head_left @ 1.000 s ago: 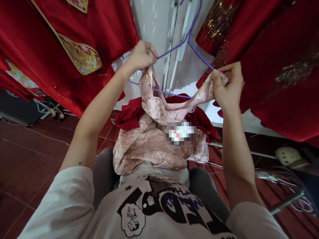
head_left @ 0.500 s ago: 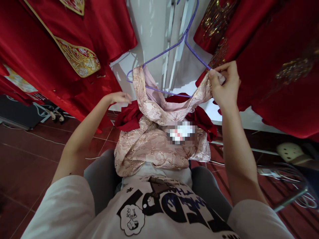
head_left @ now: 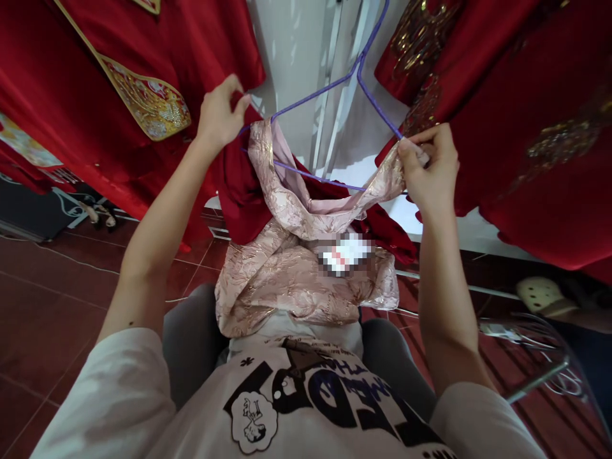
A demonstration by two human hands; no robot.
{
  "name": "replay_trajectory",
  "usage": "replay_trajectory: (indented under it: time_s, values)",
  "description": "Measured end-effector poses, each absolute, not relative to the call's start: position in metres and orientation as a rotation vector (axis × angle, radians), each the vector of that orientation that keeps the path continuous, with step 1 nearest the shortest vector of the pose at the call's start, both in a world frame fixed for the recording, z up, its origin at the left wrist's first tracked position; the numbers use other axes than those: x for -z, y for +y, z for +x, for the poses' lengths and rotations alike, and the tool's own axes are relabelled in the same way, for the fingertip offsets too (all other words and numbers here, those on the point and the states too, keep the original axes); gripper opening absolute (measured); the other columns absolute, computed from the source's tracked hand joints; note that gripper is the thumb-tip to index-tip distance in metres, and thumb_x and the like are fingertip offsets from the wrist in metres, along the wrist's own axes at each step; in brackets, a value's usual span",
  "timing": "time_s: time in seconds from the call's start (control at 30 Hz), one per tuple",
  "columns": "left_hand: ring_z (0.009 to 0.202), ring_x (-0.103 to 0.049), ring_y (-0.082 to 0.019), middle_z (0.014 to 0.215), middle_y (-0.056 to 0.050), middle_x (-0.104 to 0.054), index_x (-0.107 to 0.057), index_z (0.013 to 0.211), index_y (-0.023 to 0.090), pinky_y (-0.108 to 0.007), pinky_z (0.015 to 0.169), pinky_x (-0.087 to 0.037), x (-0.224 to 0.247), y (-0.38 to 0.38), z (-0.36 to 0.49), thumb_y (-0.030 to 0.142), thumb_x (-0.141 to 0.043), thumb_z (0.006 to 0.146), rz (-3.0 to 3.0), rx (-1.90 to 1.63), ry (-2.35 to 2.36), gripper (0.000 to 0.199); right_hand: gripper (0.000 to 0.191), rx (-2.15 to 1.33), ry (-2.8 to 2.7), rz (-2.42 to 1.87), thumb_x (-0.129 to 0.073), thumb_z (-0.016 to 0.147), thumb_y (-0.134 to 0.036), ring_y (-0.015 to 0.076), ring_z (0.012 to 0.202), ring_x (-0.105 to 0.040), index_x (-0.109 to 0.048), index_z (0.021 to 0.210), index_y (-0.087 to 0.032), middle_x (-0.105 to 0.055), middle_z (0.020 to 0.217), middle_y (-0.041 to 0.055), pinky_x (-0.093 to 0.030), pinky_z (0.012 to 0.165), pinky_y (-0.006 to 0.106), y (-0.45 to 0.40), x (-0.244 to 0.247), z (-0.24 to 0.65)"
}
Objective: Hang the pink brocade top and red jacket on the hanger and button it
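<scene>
At the angular hanger (head_left: 316, 96), the right grip (head_left: 433, 167) pinches glinting brocade (head_left: 287, 280); the left grip (head_left: 217, 116), draped red cloth (head_left: 243, 188).

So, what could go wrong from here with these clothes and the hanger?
The pink garment might slip from the right side of the purple hanger if the right hand loosens its pinch there. Its left shoulder band, held by no hand, could slide along the hanger. The dark red cloth, apparently pinched by the left hand, might catch on the hanger's end.
</scene>
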State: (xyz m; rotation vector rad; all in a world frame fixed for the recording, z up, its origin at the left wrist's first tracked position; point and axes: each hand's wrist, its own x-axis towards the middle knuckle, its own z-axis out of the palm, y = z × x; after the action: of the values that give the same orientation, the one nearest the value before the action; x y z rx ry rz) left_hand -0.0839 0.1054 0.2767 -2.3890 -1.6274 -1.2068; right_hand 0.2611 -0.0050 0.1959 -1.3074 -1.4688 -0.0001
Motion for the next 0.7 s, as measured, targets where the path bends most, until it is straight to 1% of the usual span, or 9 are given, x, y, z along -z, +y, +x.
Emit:
replay_trajectory:
  time_s: [0.07, 0.13, 0.27, 0.33, 0.43, 0.5, 0.57, 0.63, 0.7]
  values:
    - [0.091, -0.058, -0.021, 0.100, -0.002, -0.065, -0.051, 0.095, 0.027, -0.034, 0.088, -0.042, -0.289, 0.086, -0.052, 0.024, -0.048, 0.099, -2.371, 1.179, -1.461, 0.006, 0.022, 0.090, -1.424, -1.370, -0.055, 0.093, -0.045, 0.0148, 0.072, -0.059, -0.052, 0.090, -0.024, -0.061, 0.081, -0.0004, -0.050, 0.076, 0.035, -0.021, -0.201, 0.245]
    - [0.090, -0.060, -0.018, 0.098, -0.003, -0.061, -0.044, 0.095, 0.025, -0.028, 0.086, -0.044, -0.293, 0.067, -0.021, 0.020, -0.042, 0.103, -2.438, 1.235, -1.324, 0.009, 0.019, 0.140, -1.404, -1.375, -0.054, 0.095, -0.041, 0.0139, 0.070, -0.058, -0.052, 0.088, -0.023, -0.061, 0.079, -0.0010, -0.049, 0.073, 0.033, -0.034, -0.204, 0.231]
    - [0.087, -0.056, -0.013, 0.093, -0.002, -0.054, -0.026, 0.082, 0.028, -0.021, 0.088, -0.043, -0.291, 0.054, 0.015, 0.015, -0.042, 0.103, -2.523, 1.453, -1.268, 0.029, 0.026, 0.172, -1.415, -1.405, -0.055, 0.095, -0.045, 0.0130, 0.069, -0.060, -0.055, 0.086, -0.021, -0.062, 0.076, -0.0012, -0.049, 0.072, 0.031, -0.041, -0.212, 0.228]
    - [0.088, -0.055, -0.015, 0.092, -0.003, -0.055, -0.021, 0.079, 0.029, -0.025, 0.090, -0.044, -0.289, 0.064, 0.016, 0.017, -0.043, 0.104, -2.568, 1.390, -1.375, 0.035, 0.044, 0.137, -1.435, -1.492, -0.051, 0.095, -0.056, 0.0128, 0.067, -0.060, -0.057, 0.077, -0.017, -0.058, 0.066, -0.0013, -0.050, 0.071, 0.031, -0.036, -0.224, 0.239]
    - [0.099, -0.053, -0.022, 0.098, -0.008, -0.058, -0.029, 0.078, 0.027, -0.040, 0.098, -0.042, -0.283, 0.095, 0.002, 0.027, -0.049, 0.104, -2.674, 1.157, -1.351, 0.033, 0.067, -0.025, -1.527, -1.724, -0.043, 0.093, -0.070, 0.0141, 0.067, -0.061, -0.063, 0.066, -0.012, -0.056, 0.058, 0.0016, -0.052, 0.075, 0.036, -0.018, -0.251, 0.255]
    - [0.114, -0.046, -0.028, 0.108, -0.011, -0.057, -0.040, 0.077, 0.025, -0.049, 0.109, -0.034, -0.275, 0.121, -0.010, 0.039, -0.056, 0.101, -2.698, 1.088, -1.198, 0.032, 0.073, -0.241, -1.655, -1.872, -0.045, 0.088, -0.076, 0.0163, 0.070, -0.063, -0.069, 0.069, -0.009, -0.061, 0.062, 0.0057, -0.053, 0.084, 0.042, 0.000, -0.269, 0.259]
    - [0.109, -0.047, -0.026, 0.106, -0.009, -0.059, -0.045, 0.076, 0.025, -0.052, 0.110, -0.033, -0.267, 0.144, -0.021, 0.052, -0.049, 0.101, -2.853, 0.988, -1.173, 0.037, 0.071, -0.567, -1.800, -1.853, -0.047, 0.089, -0.075, 0.0187, 0.076, -0.064, -0.073, 0.077, -0.010, -0.070, 0.077, 0.0117, -0.053, 0.092, 0.045, 0.020, -0.277, 0.258]
    - [0.100, -0.048, -0.023, 0.101, -0.007, -0.062, -0.046, 0.073, 0.027, -0.047, 0.105, -0.037, -0.260, 0.161, -0.030, 0.059, -0.044, 0.100, -2.993, 0.907, -1.195, 0.043, 0.065, -0.850, -1.819, -1.823, -0.046, 0.092, -0.069, 0.0215, 0.085, -0.066, -0.074, 0.086, -0.010, -0.074, 0.091, 0.0153, -0.053, 0.096, 0.046, 0.041, -0.275, 0.253]
    - [0.098, -0.049, -0.021, 0.099, -0.006, -0.062, -0.047, 0.071, 0.029, -0.044, 0.102, -0.040, -0.252, 0.171, -0.036, 0.064, -0.043, 0.098, -3.015, 0.912, -1.174, 0.044, 0.060, -0.906, -1.943, -1.800, -0.040, 0.099, -0.059, 0.0224, 0.091, -0.067, -0.074, 0.096, -0.009, -0.074, 0.105, 0.0166, -0.054, 0.094, 0.045, 0.057, -0.264, 0.247]
